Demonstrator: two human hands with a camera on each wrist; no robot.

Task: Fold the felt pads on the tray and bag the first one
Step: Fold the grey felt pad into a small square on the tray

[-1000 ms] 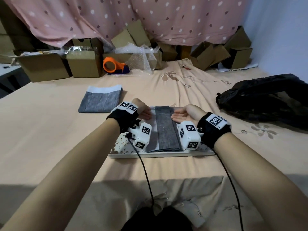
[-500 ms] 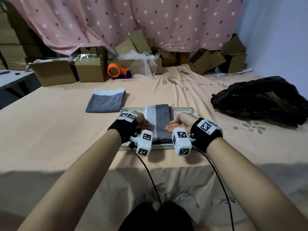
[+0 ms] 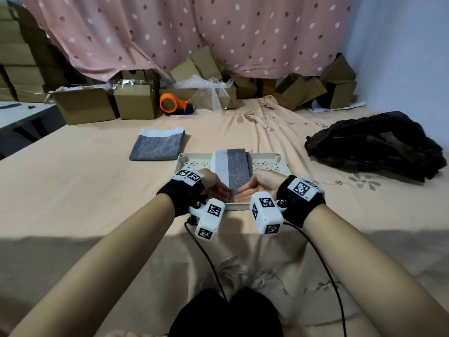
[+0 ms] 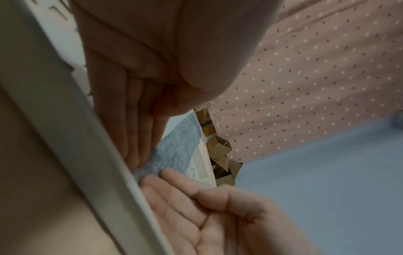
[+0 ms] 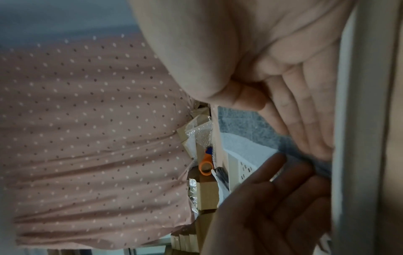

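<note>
A white perforated tray (image 3: 267,164) lies on the bed in front of me. On it sits a grey felt pad (image 3: 238,169), folded into a long narrow strip with a white band along its left side. My left hand (image 3: 218,189) and right hand (image 3: 250,190) meet at the pad's near end, just inside the tray's front rim (image 4: 76,138). Both hands have straight fingers, palms turned toward each other. In the left wrist view my left fingertips (image 4: 139,155) touch the felt's (image 4: 179,146) near edge. In the right wrist view my right fingers (image 5: 305,129) lie flat against the felt (image 5: 244,124).
A second folded grey felt pad (image 3: 156,147) lies on the bed left of the tray. A crumpled black bag (image 3: 374,147) sits at the right. Cardboard boxes (image 3: 85,105), bubble wrap and an orange tape dispenser (image 3: 170,103) line the back under a dotted curtain.
Both hands slid back along the pad's sides from its middle to its near end and drew closer together. The view tilted up, so the tray's far rim shows.
</note>
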